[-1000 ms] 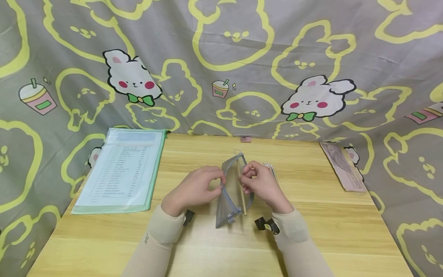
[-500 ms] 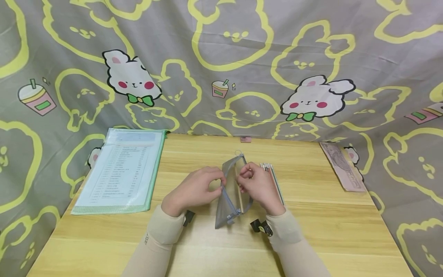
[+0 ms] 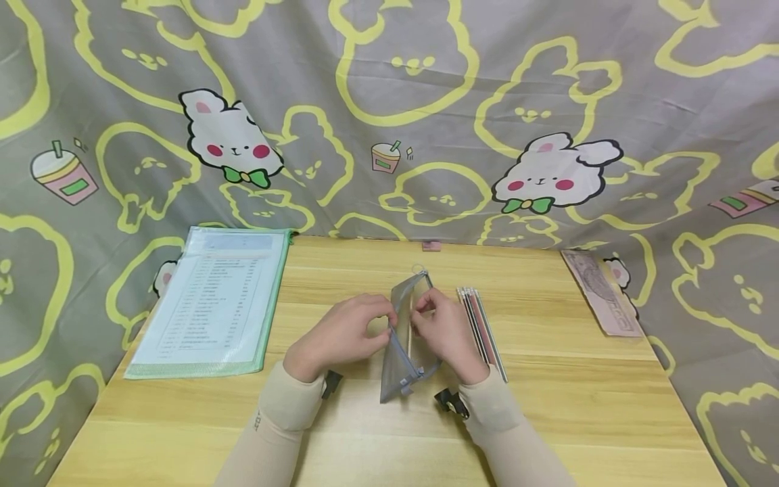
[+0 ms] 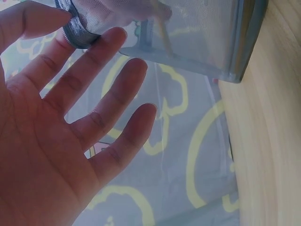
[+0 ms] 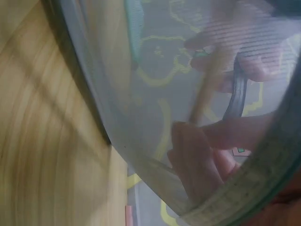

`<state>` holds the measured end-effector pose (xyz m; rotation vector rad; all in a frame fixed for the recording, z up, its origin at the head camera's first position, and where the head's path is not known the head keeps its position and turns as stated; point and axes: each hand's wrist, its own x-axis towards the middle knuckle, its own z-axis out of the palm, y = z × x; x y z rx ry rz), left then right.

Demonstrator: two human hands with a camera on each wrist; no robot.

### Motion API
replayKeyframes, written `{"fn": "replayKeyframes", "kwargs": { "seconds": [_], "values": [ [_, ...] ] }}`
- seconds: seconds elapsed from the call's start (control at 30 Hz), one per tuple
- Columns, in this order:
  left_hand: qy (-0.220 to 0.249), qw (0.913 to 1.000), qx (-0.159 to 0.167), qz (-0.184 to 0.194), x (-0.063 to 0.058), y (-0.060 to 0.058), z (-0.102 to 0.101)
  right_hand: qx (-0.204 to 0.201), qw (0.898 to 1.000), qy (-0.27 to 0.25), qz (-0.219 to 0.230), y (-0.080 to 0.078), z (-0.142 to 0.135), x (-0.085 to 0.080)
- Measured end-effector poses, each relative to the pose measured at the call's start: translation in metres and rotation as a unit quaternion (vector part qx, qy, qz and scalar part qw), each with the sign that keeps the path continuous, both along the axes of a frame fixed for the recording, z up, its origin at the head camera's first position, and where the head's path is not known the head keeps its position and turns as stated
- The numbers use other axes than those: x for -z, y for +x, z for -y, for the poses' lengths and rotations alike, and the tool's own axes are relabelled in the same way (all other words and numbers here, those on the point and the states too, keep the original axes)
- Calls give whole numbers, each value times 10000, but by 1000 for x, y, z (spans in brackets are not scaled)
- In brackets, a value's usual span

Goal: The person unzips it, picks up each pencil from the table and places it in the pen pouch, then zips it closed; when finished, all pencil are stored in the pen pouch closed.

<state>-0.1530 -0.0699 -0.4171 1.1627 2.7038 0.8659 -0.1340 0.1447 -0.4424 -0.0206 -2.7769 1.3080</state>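
A grey mesh zipper pouch stands on the table with its mouth spread apart. My left hand pinches the zippered edge between thumb and index finger; in the left wrist view its other fingers are spread. A thin wood-coloured pencil is between the pouch's two sides, held by the fingertips of my right hand. Through the mesh in the right wrist view, the pencil looks blurred. Beside my right hand lies a row of several pencils in dark, red and green colours.
A green-edged document bag with a printed sheet lies at the left. Toward the right edge is a purplish banknote-like paper. A small flag-like sticker is at the back edge, before a patterned curtain.
My right hand has moved left and deeper into the pouch with the pencil, uncovering more of the row of pencils. My left hand stays on the pouch edge.
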Motion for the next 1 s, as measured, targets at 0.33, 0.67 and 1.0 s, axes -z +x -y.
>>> {"fn": "replayKeyframes", "kwargs": {
  "seconds": [0.33,0.67,1.0],
  "values": [
    [77,10000,-46,9,0,0,1,-324,9989,97,-321,-2,-13,-6],
    [129,9999,-87,33,-1,0,3,102,9995,196,-204,-16,-65,-8],
    [140,9997,-159,78,-1,0,5,-607,9922,925,582,-23,-122,8]
  ]
}}
